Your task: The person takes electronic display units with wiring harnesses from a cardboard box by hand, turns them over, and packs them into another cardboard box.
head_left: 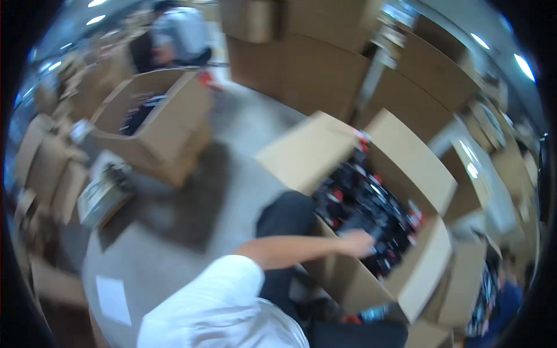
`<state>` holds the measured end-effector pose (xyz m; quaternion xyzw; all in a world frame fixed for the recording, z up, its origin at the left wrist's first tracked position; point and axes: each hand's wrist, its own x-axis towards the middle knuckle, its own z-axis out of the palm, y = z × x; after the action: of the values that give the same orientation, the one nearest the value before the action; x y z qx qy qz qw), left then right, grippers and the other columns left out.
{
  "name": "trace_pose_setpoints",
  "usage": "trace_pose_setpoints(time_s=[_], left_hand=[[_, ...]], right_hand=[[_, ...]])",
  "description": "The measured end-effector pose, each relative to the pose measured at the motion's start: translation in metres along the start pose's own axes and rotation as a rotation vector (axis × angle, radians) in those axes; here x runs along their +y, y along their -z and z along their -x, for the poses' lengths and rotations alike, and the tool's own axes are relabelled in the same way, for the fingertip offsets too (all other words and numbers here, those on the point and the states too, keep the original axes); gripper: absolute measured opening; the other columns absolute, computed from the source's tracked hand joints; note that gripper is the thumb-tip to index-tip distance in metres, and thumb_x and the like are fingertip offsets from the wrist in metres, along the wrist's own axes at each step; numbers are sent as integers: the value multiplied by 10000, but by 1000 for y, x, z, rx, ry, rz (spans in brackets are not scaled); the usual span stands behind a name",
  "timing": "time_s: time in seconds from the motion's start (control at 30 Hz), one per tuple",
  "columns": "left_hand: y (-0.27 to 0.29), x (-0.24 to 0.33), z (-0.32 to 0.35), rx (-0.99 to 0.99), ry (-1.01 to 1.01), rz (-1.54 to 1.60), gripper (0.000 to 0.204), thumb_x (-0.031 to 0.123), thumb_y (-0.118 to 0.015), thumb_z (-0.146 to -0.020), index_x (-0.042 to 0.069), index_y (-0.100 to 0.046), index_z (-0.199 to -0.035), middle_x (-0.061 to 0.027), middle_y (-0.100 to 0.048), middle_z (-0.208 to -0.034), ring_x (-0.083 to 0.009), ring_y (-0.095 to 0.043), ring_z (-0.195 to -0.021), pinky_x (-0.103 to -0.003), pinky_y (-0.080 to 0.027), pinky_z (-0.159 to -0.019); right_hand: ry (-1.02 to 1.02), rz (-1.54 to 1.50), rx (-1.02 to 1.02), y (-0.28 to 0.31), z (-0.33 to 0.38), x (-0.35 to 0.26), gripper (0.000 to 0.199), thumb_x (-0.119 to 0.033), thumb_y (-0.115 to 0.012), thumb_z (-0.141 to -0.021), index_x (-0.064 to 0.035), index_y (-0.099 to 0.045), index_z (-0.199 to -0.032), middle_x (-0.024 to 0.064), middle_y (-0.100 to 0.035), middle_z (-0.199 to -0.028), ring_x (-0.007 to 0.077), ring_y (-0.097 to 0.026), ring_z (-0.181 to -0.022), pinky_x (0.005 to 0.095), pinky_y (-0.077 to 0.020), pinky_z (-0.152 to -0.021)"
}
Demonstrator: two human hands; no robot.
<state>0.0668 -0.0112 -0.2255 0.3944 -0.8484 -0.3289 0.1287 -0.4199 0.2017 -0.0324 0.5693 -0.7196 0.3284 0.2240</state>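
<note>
My left hand (356,243) reaches over an open cardboard box (342,284) to my right, its bare forearm coming out of a white sleeve. Motion smears the fingers, so their grip does not show. A dark grey item (362,225) lies right by them; whether they hold it I cannot make out. Many small black pieces with red and whitish bits (377,203) fill the box, and its flaps (307,152) are folded outward. I do not see my right hand.
Another open box (174,130) with dark contents stands at the far left, a person (181,37) behind it. Tall cartons (313,64) rise at the back. A white sheet (113,300) lies on the floor. Someone in blue (503,307) is at the right edge.
</note>
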Motion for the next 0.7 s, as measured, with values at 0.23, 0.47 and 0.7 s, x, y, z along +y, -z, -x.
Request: trace_pose_setpoints(time_s=[0.23, 0.47, 0.7], left_hand=[[25, -16, -2, 92, -14, 477, 374, 299, -703, -1156, -26, -841, -1282, -222, -872, -1121, -347, -850, -1019, -480, -651, -943], [153, 148, 56, 262, -354, 994, 306, 198, -676, -1252, -49, -792, -1388, -97, -842, -1194, -145, -782, -1114, -315, -627, -984], [201, 129, 59, -280, -41, 1014, 504, 373, -900, -1117, -17, -799, -1419, -85, -845, -1258, -157, -793, -1128, -356, -657, -988]], right_hand=[[-111, 336, 300, 304, 42, -122, 427, -124, -999, -951, -20, -821, -1325, 161, -872, -1233, 292, -827, -1139, 449, -641, -1039], [686, 92, -30, 168, -31, -259, 584, -2, -966, -720, 37, -778, -1271, 230, -872, -1162, 397, -884, -1006, 471, -715, -837], [1071, 34, -202, 97, -49, -334, 335, -29, -867, -877, -27, -785, -1202, 213, -852, -1215, 167, -707, -710, 317, -547, -579]])
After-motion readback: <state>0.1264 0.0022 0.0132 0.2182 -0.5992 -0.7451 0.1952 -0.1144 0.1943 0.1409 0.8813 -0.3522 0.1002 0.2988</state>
